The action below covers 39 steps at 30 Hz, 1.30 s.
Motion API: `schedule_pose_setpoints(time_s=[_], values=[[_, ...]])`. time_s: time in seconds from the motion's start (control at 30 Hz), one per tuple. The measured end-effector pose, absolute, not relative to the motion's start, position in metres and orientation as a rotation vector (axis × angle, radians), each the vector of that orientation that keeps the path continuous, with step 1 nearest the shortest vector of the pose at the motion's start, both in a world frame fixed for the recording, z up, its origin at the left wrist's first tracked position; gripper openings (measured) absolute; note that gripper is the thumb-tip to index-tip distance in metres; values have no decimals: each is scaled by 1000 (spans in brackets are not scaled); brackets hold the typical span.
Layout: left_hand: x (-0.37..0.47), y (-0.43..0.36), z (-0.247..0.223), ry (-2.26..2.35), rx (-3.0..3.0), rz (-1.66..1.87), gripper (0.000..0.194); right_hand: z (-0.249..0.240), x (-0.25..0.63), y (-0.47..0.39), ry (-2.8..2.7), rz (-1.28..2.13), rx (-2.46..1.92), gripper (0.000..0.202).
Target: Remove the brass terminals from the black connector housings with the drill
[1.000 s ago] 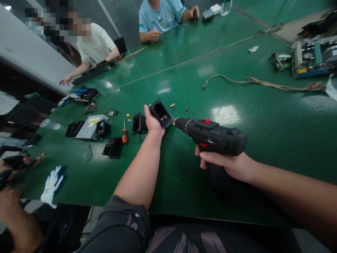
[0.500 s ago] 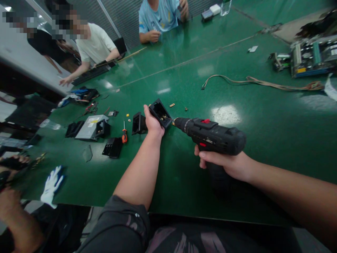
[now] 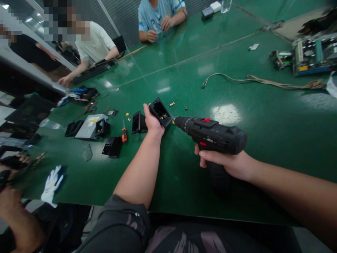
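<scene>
A black open-topped housing [image 3: 159, 109] with brass-coloured bits inside is held in my left hand [image 3: 154, 123], its opening tilted toward me. My right hand [image 3: 223, 160] grips the handle of a black power drill [image 3: 214, 135] with red switches. The drill's tip meets the right edge of the housing; the exact contact spot is too small to tell. Just left of my left hand stands a second black housing [image 3: 138, 122]. Beyond the drill tip lie a small brass plate [image 3: 172, 104] and a small screw-like piece [image 3: 186, 108].
Left on the green table [image 3: 184, 182] are an orange screwdriver [image 3: 124, 135], a black case [image 3: 112, 147], a silver box [image 3: 91, 125] and a white glove [image 3: 52, 184]. Cables [image 3: 252, 80] and a circuit board [image 3: 313, 56] lie at right. Several people are around the table.
My hands, the housing and the drill have barely moved. Across the table, the person in light blue has lowered a hand toward the other one; a standing person at far left has shifted.
</scene>
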<state>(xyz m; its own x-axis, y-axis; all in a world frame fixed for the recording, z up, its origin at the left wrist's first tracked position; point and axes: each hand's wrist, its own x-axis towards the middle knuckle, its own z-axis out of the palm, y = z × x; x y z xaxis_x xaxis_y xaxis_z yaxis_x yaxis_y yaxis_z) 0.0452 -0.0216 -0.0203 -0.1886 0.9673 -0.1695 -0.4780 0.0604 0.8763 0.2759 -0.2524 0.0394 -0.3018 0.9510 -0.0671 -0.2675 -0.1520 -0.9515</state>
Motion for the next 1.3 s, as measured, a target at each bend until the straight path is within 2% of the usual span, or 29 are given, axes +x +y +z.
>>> schedule_pose_setpoints(time_s=[0.13,0.33,0.6,0.9,1.3], values=[[44,-19,-24,1043,660,1477,77,40,277,-253,-1113,1646,-916,28],[42,-19,-24,1054,651,1466,77,37,276,-252,-1122,1628,-931,34],[42,-18,-25,1053,674,1464,80,36,276,-253,-1114,1629,-900,27],[42,-21,-22,1047,652,1453,75,39,276,-253,-1155,1612,-919,41],[46,-24,-17,1073,641,1453,77,41,276,-252,-1145,1626,-909,43]])
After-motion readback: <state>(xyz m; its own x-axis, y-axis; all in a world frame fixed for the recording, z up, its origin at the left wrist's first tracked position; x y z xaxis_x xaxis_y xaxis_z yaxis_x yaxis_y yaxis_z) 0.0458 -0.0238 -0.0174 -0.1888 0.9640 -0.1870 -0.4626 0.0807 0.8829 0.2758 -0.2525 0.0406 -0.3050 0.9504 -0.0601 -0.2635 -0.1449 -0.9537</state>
